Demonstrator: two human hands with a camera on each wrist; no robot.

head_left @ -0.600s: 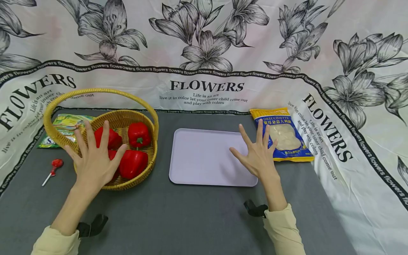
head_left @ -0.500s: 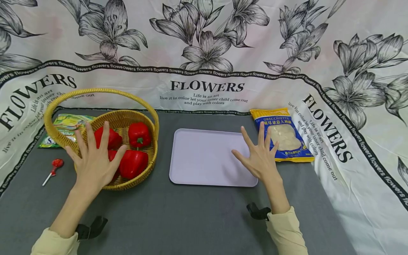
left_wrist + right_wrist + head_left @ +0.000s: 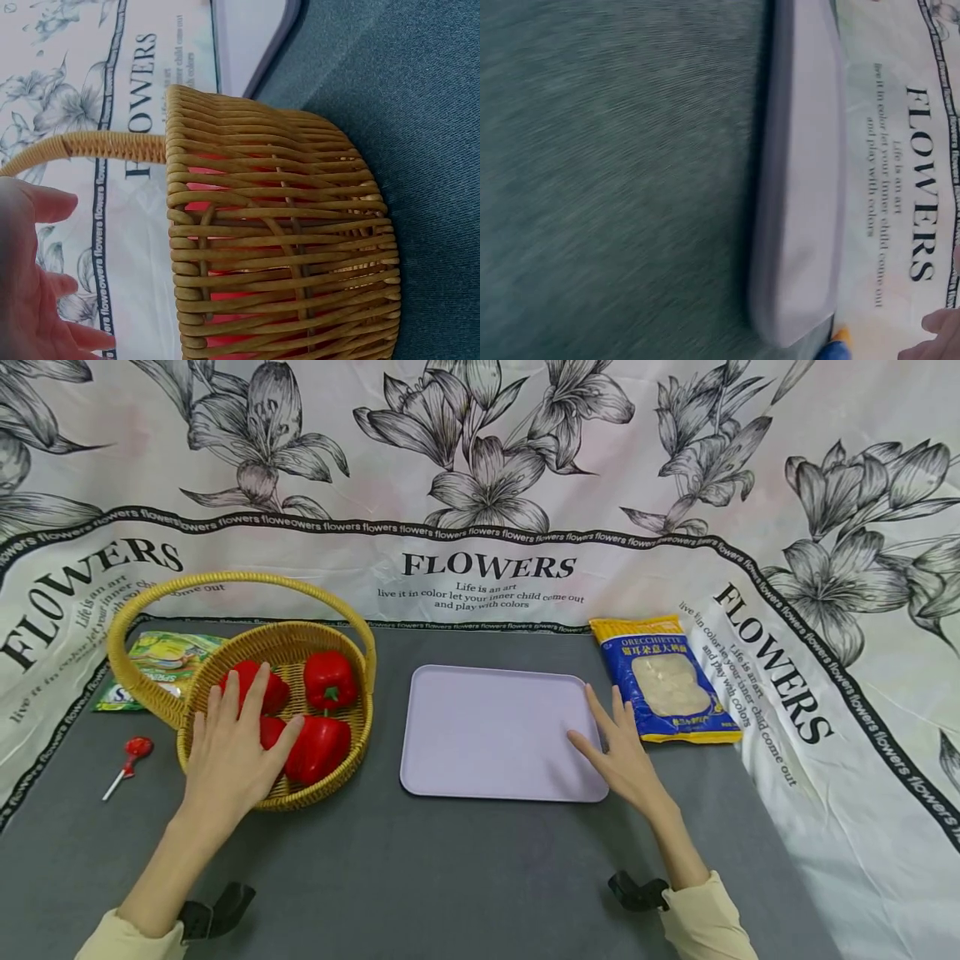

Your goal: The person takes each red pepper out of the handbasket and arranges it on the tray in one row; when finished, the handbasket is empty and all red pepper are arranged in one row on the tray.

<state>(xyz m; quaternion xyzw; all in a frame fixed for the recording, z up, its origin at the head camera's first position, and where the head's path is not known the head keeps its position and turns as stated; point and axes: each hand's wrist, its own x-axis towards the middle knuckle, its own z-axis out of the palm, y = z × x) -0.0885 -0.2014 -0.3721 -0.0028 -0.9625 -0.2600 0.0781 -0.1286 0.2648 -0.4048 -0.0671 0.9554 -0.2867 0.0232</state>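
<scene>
In the head view my left hand (image 3: 231, 760) hovers over the near left side of a yellow wicker basket (image 3: 360, 752) with fingers extended, holding nothing. Red bell peppers (image 3: 318, 750) lie inside the basket, partly hidden by that hand. The left wrist view shows the fingers (image 3: 56, 206) above the basket's rim, apart from the woven wall. My right hand (image 3: 622, 756) is held with spread fingers over the right end of a pale lilac tray (image 3: 495, 735), nothing in its grasp. Only some fingertips (image 3: 937, 322) show in the right wrist view, at its lower right edge.
A blue and yellow bag of orecchiette (image 3: 667, 681) lies right of the tray. Behind the basket's left side is a green and yellow packet (image 3: 161, 664). A red lollipop (image 3: 131, 760) lies on the grey tablecloth (image 3: 450, 877). Flower-printed fabric (image 3: 480, 468) rises at the back.
My right hand has come down and a little to the right, its fingers closer together. The left hand has lowered slightly toward the peppers, its fingers less spread. Basket, tray and bags stay in place.
</scene>
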